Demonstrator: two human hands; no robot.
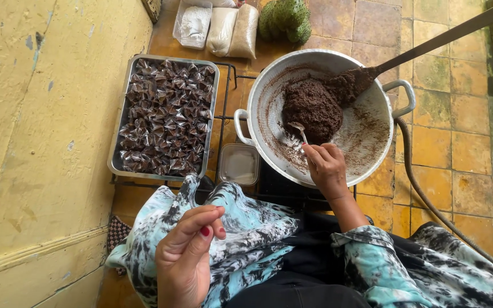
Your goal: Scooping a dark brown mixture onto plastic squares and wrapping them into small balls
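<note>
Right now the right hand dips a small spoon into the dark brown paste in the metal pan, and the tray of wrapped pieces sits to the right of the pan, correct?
Not quite. The head view shows the tray left of the pan. The right hand does hold the spoon at the paste.

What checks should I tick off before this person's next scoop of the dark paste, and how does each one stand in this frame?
1. Right hand grips the small spoon: ok, fingers closed on its handle.
2. Spoon reaches the dark paste: ok, its bowl sits at the mound's near edge.
3. Spoon loaded: cannot tell, the bowl is too small to read.
4. Left hand ready: cannot tell, fingertips pinched together, anything between them is not discernible.
5. Wok steady: ok, it rests on the rack, with the long spatula lying in the paste.
6. Tray of wrapped pieces within reach: ok, it sits beside the wok, nearly full.
</note>
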